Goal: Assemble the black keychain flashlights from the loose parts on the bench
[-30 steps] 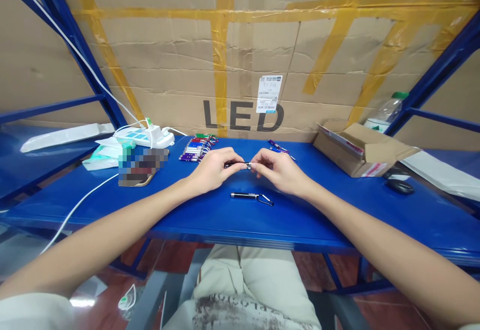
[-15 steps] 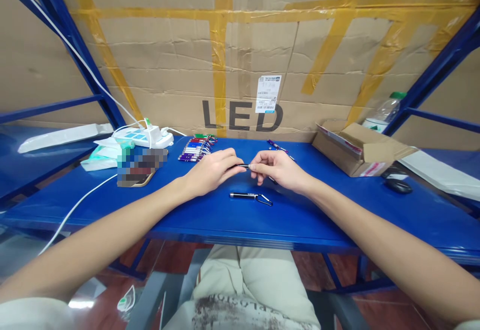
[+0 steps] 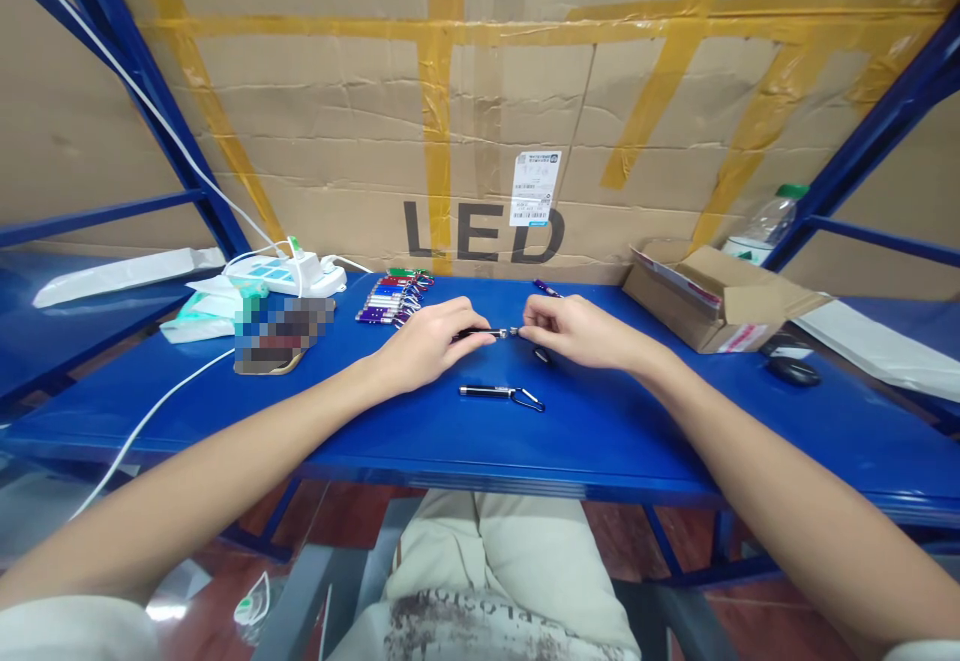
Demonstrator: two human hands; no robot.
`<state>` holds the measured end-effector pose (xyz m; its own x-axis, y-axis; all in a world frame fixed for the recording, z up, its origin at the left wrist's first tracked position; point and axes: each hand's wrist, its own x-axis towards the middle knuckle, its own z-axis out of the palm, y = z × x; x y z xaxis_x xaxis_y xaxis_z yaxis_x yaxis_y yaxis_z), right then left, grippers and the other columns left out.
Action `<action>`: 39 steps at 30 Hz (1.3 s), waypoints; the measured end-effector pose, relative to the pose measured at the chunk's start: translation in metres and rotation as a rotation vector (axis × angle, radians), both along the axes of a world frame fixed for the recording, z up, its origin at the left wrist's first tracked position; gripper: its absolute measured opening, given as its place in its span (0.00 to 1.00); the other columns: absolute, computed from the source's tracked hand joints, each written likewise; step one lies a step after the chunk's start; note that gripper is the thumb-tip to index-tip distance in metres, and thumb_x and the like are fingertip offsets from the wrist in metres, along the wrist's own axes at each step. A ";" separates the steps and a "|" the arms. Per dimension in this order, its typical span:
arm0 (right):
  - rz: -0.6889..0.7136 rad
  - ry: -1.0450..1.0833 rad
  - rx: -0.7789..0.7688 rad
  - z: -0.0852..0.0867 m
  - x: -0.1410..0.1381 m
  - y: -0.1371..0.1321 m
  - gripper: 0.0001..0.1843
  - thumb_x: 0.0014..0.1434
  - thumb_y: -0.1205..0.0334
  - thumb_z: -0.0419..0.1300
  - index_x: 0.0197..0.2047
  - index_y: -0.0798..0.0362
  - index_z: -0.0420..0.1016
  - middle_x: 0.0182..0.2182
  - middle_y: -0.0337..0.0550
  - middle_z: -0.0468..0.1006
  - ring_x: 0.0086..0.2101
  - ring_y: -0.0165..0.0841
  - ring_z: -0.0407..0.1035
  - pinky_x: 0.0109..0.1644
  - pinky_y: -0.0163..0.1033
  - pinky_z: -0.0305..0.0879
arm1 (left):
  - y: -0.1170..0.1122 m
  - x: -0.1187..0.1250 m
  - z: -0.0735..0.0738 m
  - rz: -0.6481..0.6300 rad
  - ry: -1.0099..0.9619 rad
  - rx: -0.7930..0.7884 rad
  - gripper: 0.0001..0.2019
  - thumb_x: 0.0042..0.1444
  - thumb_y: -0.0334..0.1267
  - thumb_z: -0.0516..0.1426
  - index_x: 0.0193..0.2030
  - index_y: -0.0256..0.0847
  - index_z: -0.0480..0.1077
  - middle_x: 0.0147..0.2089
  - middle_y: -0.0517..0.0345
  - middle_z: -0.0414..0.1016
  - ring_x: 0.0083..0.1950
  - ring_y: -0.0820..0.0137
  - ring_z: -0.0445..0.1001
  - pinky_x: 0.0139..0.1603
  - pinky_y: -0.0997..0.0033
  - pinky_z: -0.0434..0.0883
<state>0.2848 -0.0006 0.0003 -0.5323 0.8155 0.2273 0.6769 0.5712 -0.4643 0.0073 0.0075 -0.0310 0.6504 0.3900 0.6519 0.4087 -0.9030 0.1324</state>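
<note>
My left hand (image 3: 424, 341) is closed round a small black keychain flashlight (image 3: 480, 333), its silver end pointing right. My right hand (image 3: 574, 329) pinches a small piece at that end, a little apart from the flashlight body; what the fingers hold is too small to name. A second black flashlight with a carabiner clip (image 3: 501, 394) lies on the blue table (image 3: 615, 431) just in front of both hands. A row of several coloured keychain flashlights (image 3: 391, 299) lies behind my left hand.
A white power strip (image 3: 289, 273) with a cable trailing off the table's left edge, tissue packets (image 3: 210, 306) and a blurred object sit at the left. An open cardboard box (image 3: 712, 306), a plastic bottle (image 3: 765, 226) and a black mouse (image 3: 795, 371) are at the right. A large "LED" carton stands behind.
My right hand has drawn away to the right from the flashlight's end, opening a small gap. My left hand has kept its grip and barely moved.
</note>
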 end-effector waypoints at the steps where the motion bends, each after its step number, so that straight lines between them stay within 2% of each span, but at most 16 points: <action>1: -0.030 -0.090 0.025 0.002 0.005 0.002 0.10 0.67 0.56 0.63 0.35 0.49 0.72 0.28 0.40 0.80 0.28 0.34 0.70 0.36 0.39 0.60 | 0.001 0.000 0.000 0.003 -0.013 -0.012 0.13 0.76 0.44 0.58 0.51 0.38 0.79 0.44 0.51 0.80 0.43 0.66 0.80 0.47 0.67 0.76; 4: -0.028 -0.285 -0.080 0.003 0.015 0.007 0.05 0.63 0.60 0.65 0.34 0.49 0.75 0.28 0.40 0.81 0.27 0.35 0.70 0.34 0.40 0.59 | 0.002 -0.002 0.001 0.021 -0.036 -0.039 0.12 0.76 0.44 0.59 0.50 0.38 0.80 0.44 0.51 0.80 0.44 0.65 0.80 0.49 0.66 0.77; 8: 0.045 -0.302 -0.181 0.000 0.015 0.007 0.03 0.61 0.64 0.62 0.35 0.49 0.77 0.32 0.40 0.83 0.29 0.35 0.72 0.34 0.38 0.63 | 0.002 -0.003 0.003 0.034 -0.042 -0.057 0.12 0.75 0.44 0.59 0.50 0.38 0.80 0.44 0.51 0.81 0.44 0.65 0.80 0.49 0.65 0.77; 12: 0.048 -0.299 -0.186 -0.002 0.005 0.000 0.03 0.60 0.66 0.64 0.34 0.49 0.76 0.30 0.41 0.83 0.28 0.35 0.71 0.32 0.38 0.61 | 0.001 -0.003 0.004 0.035 -0.029 -0.064 0.12 0.75 0.43 0.59 0.50 0.38 0.80 0.45 0.51 0.81 0.45 0.65 0.80 0.50 0.64 0.77; 17: -0.027 -0.329 -0.104 -0.001 -0.006 -0.008 0.04 0.64 0.63 0.62 0.36 0.49 0.72 0.31 0.43 0.83 0.28 0.36 0.71 0.35 0.40 0.60 | 0.003 -0.003 0.002 0.033 -0.029 -0.060 0.12 0.75 0.44 0.60 0.51 0.38 0.80 0.45 0.51 0.81 0.45 0.65 0.80 0.50 0.65 0.76; 22: -0.107 -0.170 0.023 -0.006 -0.008 -0.006 0.05 0.69 0.61 0.56 0.39 0.49 0.68 0.36 0.45 0.82 0.33 0.37 0.72 0.38 0.40 0.59 | 0.003 -0.003 0.002 0.028 -0.038 -0.060 0.12 0.75 0.44 0.60 0.51 0.38 0.80 0.45 0.51 0.81 0.44 0.65 0.80 0.48 0.66 0.75; 27: 0.006 0.021 0.088 -0.012 -0.005 -0.002 0.04 0.71 0.60 0.54 0.41 0.48 0.64 0.35 0.40 0.78 0.33 0.35 0.69 0.39 0.39 0.60 | 0.001 -0.003 0.003 0.062 -0.005 -0.062 0.12 0.75 0.44 0.59 0.51 0.39 0.81 0.44 0.52 0.82 0.44 0.65 0.80 0.48 0.66 0.75; 30: 0.078 0.094 0.063 -0.014 -0.007 -0.003 0.03 0.71 0.59 0.55 0.43 0.47 0.65 0.34 0.38 0.77 0.32 0.35 0.69 0.39 0.39 0.62 | 0.001 -0.002 0.003 0.073 -0.013 -0.073 0.13 0.76 0.45 0.59 0.50 0.40 0.81 0.44 0.53 0.83 0.43 0.65 0.80 0.47 0.66 0.75; 34: 0.138 0.185 -0.006 -0.018 -0.011 -0.003 0.03 0.73 0.59 0.55 0.47 0.46 0.64 0.37 0.39 0.81 0.34 0.35 0.72 0.40 0.40 0.65 | 0.001 -0.002 0.004 0.049 -0.038 -0.093 0.14 0.76 0.46 0.58 0.49 0.40 0.81 0.42 0.53 0.83 0.41 0.66 0.80 0.46 0.66 0.74; 39: 0.172 0.263 -0.067 -0.020 -0.014 -0.004 0.07 0.75 0.58 0.54 0.53 0.46 0.63 0.40 0.41 0.84 0.35 0.34 0.75 0.42 0.40 0.70 | -0.001 -0.001 0.005 0.027 -0.051 -0.143 0.13 0.76 0.45 0.58 0.48 0.40 0.81 0.42 0.54 0.83 0.40 0.67 0.79 0.45 0.68 0.73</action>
<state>0.2712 -0.0050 -0.0201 -0.5938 0.7366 0.3237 0.4252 0.6289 -0.6509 0.0060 0.0069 -0.0264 0.6056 0.4979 0.6207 0.4221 -0.8623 0.2798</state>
